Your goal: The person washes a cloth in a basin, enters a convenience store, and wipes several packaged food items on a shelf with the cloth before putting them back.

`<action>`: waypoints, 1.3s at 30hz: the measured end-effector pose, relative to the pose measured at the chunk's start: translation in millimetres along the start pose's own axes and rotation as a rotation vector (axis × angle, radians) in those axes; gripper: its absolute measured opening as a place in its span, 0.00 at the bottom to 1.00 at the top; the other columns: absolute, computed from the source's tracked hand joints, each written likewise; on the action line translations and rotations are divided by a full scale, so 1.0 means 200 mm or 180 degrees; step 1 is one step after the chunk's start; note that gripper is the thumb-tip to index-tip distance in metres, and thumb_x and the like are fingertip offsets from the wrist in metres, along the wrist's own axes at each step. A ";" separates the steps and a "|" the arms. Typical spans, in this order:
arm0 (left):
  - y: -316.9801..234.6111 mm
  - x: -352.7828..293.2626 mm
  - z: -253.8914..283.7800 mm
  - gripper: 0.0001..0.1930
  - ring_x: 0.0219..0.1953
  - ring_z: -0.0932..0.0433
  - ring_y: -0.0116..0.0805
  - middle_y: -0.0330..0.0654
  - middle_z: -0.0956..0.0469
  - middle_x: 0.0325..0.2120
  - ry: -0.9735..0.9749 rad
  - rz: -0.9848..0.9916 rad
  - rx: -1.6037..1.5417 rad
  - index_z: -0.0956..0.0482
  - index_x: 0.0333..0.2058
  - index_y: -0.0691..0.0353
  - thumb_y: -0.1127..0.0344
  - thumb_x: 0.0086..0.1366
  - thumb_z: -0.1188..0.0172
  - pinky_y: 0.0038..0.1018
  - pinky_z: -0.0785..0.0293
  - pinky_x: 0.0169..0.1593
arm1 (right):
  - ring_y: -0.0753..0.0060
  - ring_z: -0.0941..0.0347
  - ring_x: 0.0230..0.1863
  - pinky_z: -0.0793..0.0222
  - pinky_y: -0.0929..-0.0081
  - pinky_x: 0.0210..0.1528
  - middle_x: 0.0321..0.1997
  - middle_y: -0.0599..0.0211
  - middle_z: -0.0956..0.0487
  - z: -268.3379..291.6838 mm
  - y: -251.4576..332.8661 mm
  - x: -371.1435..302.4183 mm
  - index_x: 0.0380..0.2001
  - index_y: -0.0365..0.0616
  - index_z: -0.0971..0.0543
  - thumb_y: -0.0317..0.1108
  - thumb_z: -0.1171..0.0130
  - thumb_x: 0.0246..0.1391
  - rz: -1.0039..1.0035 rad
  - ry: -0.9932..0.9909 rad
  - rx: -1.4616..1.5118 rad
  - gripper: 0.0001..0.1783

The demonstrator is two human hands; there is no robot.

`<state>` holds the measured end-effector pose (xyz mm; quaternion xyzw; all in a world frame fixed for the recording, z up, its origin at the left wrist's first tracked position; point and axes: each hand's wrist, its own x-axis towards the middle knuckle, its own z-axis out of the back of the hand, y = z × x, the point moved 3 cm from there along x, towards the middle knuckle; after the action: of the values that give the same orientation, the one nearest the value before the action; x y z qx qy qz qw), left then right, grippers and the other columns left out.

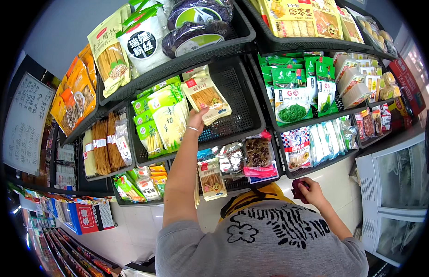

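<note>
My left hand [197, 120] grips the lower edge of a cream packet of dried tofu sticks [209, 98]. The packet is over the left part of a black perforated basket [244, 99], and another similar packet shows partly behind it. Green and clear packs of pale strips [166, 117] stand in the same basket, just left of the held packet. Low on the right, beside my grey shirt, my right hand [311, 193] is closed around a small dark red thing [297, 188], perhaps a folded cloth.
Above is a shelf basket [200, 53] with vermicelli and dark bagged goods. To the right stand green seaweed-like packs [290, 99]. Below hang another tofu stick packet [212, 180] and a dark-filled bag [258, 152]. A white glass-fronted cabinet [369, 198] stands at the right.
</note>
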<state>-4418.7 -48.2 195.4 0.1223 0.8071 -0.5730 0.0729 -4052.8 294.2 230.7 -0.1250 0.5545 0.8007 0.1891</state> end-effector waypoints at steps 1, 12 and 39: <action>-0.04 -0.10 0.01 0.27 0.45 0.27 0.40 0.47 0.29 0.44 0.0081 -0.0060 -0.0100 0.40 0.51 0.68 0.73 0.54 0.40 0.35 0.28 0.46 | 0.79 0.33 0.12 0.39 0.82 0.12 0.20 0.65 0.26 -0.02 0.00 0.02 0.42 0.34 0.30 0.31 0.49 0.54 0.0129 0.0044 -0.0051 0.14; -0.02 -1.48 0.05 0.32 0.54 0.35 0.38 0.44 0.37 0.54 -0.0003 -0.0779 -0.0619 0.49 0.59 0.57 0.76 0.57 0.46 0.34 0.33 0.53 | 0.60 0.36 0.53 0.48 0.55 0.59 0.50 0.61 0.31 -0.76 1.01 0.00 0.50 0.43 0.33 0.41 0.45 0.51 0.3442 0.1319 -0.0203 0.24; 0.00 -2.52 0.53 0.29 0.53 0.33 0.39 0.45 0.35 0.52 -0.1408 -0.1375 -0.1088 0.44 0.57 0.60 0.67 0.59 0.43 0.36 0.35 0.55 | 0.54 0.28 0.36 0.32 0.66 0.39 0.34 0.56 0.25 -1.40 1.40 -0.19 0.38 0.38 0.26 0.38 0.48 0.52 0.3995 0.1670 -0.0111 0.15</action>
<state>-3938.0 -205.8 289.3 -0.1923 0.8632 -0.4444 0.1425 -4144.9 -61.2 383.6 0.0274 0.5365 0.7108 -0.4541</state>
